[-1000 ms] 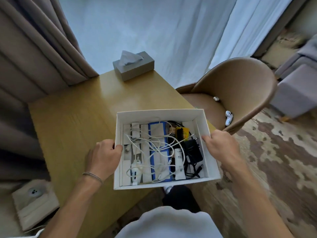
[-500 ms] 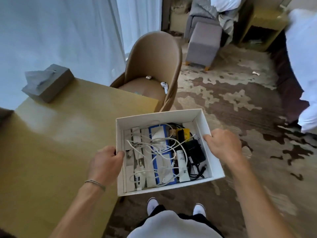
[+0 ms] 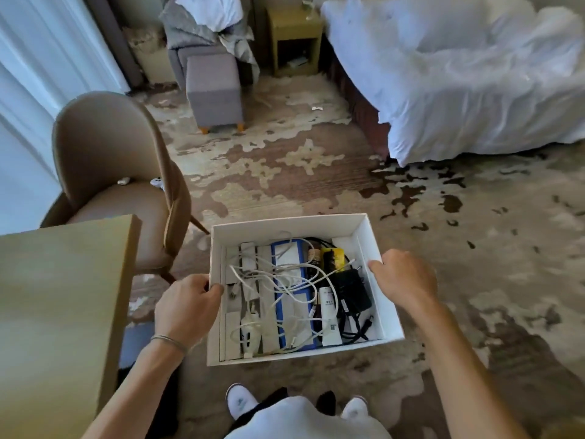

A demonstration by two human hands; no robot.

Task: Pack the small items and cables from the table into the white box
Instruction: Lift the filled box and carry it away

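Now rectangular white cardboard box (image 3: pixel 218 248) w/ tangled cables (image 3: pixel 285 280), both hands.

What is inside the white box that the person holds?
Inside the white box: tangled white cables, a blue-edged flat item, a black adapter, a white tube, and a yellow item. The cables cover whatever lies beneath them.
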